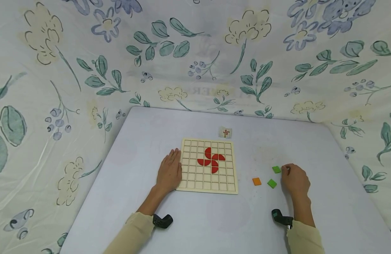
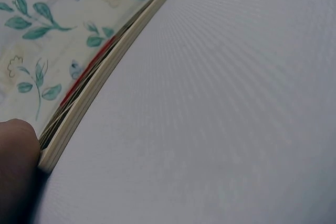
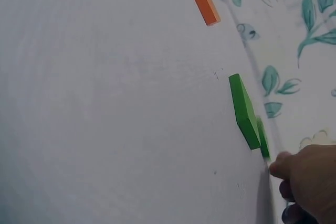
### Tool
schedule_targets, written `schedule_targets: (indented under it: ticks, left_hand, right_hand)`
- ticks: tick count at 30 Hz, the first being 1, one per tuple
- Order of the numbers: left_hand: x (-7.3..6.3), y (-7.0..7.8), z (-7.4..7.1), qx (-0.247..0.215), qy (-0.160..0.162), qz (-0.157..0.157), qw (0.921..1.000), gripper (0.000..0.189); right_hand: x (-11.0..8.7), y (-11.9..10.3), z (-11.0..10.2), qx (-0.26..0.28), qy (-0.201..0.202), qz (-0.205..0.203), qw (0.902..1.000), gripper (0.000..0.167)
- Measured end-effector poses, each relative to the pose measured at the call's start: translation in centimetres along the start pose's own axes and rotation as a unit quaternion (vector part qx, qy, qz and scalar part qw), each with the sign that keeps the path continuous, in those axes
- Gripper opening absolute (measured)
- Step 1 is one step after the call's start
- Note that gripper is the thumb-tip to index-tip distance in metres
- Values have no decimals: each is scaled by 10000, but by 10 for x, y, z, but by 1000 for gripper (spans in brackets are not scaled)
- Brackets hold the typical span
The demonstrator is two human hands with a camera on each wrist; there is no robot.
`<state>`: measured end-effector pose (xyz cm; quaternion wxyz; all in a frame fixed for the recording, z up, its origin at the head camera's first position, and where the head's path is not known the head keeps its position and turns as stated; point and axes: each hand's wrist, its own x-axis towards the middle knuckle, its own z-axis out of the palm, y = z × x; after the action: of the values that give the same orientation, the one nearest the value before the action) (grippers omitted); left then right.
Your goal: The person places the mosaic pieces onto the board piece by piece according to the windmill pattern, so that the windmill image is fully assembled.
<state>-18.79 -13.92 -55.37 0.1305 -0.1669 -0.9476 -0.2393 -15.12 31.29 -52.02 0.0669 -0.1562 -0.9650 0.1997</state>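
A square wooden grid board [image 1: 206, 183] lies on the table, with several red quarter-round pieces [image 1: 215, 166] forming a pinwheel near its middle. Along the board's left edge my left hand [image 1: 170, 170] rests with straight fingers. In the left wrist view the thumb [image 2: 18, 156] touches the corner of the board's edge [image 2: 100, 77]. My right hand [image 1: 295, 179] is at the right, fingers curled, its fingertips beside a green tile [image 1: 276, 169]; whether they pinch anything is hidden. Closer in lie another green tile [image 1: 272, 183] and an orange tile [image 1: 257, 181].
A small pattern card [image 1: 225, 132] showing a red pinwheel on a grid lies behind the board. The white table [image 1: 214, 222] meets a floral cloth [image 1: 195, 63] at the back and sides. Black wrist devices [image 1: 163, 221] sit by both sleeves.
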Motion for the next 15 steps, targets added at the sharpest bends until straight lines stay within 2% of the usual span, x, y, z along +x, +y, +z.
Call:
schedule_targets:
  ticks: [3,7,12,15]
  left_hand:
    - [0,-1,0,21,-26,-4,10000,50]
    - [0,-1,0,38,-28,20,10000,49]
    - [1,-1,0,56,-41,17,10000,49]
    - [1,-1,0,65,-70,-6,10000,50]
  right_hand:
    - [-3,-2,0,25,88,76,9999,33]
    - [-7,-5,0,160,-4,7,9999,44]
    - [-14,-10,-2,294,-346,-210,9987,63]
    - [-18,-12,-2,325,-540,-186,9978,72]
